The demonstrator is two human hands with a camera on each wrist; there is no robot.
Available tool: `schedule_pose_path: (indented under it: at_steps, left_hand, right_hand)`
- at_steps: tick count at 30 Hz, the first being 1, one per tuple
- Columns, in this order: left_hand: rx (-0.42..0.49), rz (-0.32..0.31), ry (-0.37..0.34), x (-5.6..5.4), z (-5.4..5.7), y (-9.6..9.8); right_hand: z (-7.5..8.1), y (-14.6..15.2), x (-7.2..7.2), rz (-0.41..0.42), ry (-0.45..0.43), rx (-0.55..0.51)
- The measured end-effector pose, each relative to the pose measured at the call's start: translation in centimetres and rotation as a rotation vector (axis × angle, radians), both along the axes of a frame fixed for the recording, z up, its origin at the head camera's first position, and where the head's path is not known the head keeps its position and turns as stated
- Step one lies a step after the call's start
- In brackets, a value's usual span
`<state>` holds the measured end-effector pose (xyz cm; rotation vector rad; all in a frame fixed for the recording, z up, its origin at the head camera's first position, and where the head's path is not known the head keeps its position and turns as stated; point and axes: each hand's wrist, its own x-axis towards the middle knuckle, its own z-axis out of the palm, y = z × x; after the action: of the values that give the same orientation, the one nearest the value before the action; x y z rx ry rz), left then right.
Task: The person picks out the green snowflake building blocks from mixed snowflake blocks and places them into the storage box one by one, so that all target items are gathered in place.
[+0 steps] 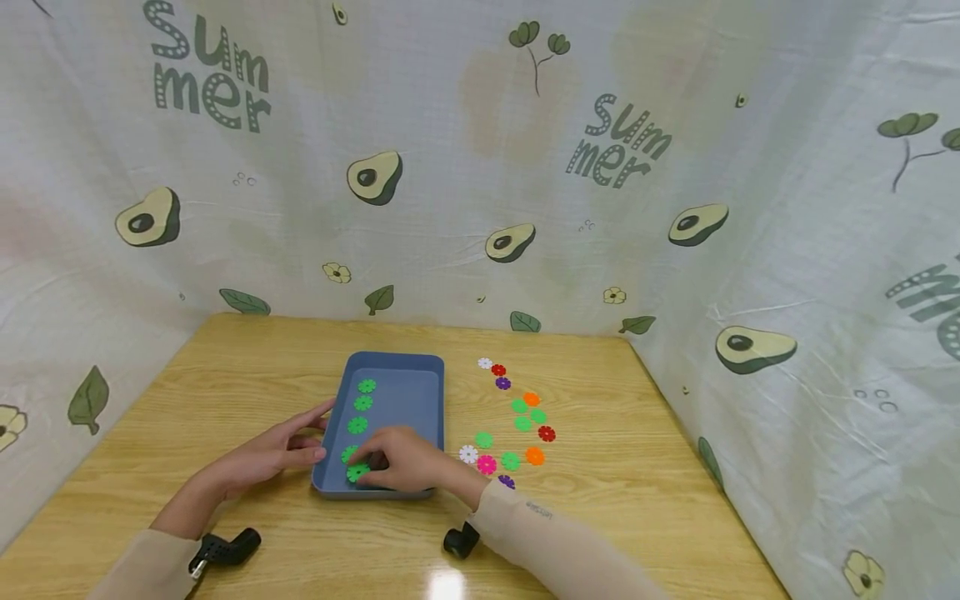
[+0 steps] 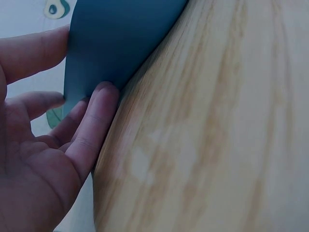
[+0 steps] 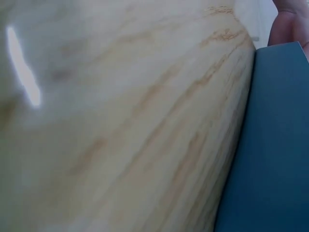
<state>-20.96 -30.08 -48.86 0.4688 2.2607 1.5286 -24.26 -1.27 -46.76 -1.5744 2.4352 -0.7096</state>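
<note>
A blue-grey rectangular tray (image 1: 405, 362) sits on the table with several green flower-shaped discs (image 1: 357, 425) in a column along its left side. My right hand (image 1: 408, 460) reaches over the tray's near right part, thumb and index finger pinching the nearest green disc (image 1: 356, 474) low in the tray. My left hand (image 1: 258, 458) rests against the tray's left side, its extended fingers (image 2: 99, 108) touching the outer wall (image 2: 116, 43). In the right wrist view the tray wall (image 3: 275, 145) fills the right side, and the right hand's fingertips are out of frame.
Right of the tray, loose flower discs lie scattered on the wooden table (image 1: 615, 500): pink (image 1: 487, 465), orange (image 1: 535, 456), red (image 1: 547, 433), white (image 1: 468, 454), purple (image 1: 503, 383) and green (image 1: 511, 461). A printed curtain (image 1: 450, 125) hangs behind the table and along its sides.
</note>
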Motion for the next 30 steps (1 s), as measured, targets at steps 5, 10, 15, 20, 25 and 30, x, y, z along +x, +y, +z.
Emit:
schedule_pose_path:
  at_steps: [5, 10, 15, 20, 25, 30]
  left_hand:
    - [0.012, -0.010, 0.003, -0.1, 0.0, 0.0]
    - [0.020, -0.015, 0.001, 0.1, 0.1, 0.0]
    - [0.022, -0.018, 0.001, 0.1, 0.2, 0.0]
    - [0.021, -0.018, 0.003, 0.1, 0.2, 0.0]
    - [0.021, -0.018, 0.007, 0.1, 0.1, 0.0]
    - [0.029, -0.020, 0.006, 0.1, 0.0, 0.0]
  right_hand:
    - [-0.2, -0.6, -0.1, 0.006, 0.015, 0.012]
    - [-0.1, -1.0, -0.1, -0.006, 0.019, 0.045]
    - [0.0, -1.3, 0.0, -0.022, 0.028, 0.064]
    - [-0.2, -1.6, 0.1, -0.030, 0.049, 0.082]
    - [-0.3, -2.1, 0.1, -0.029, 0.071, 0.111]
    - [-0.3, -2.4, 0.1, -0.060, 0.050, 0.121]
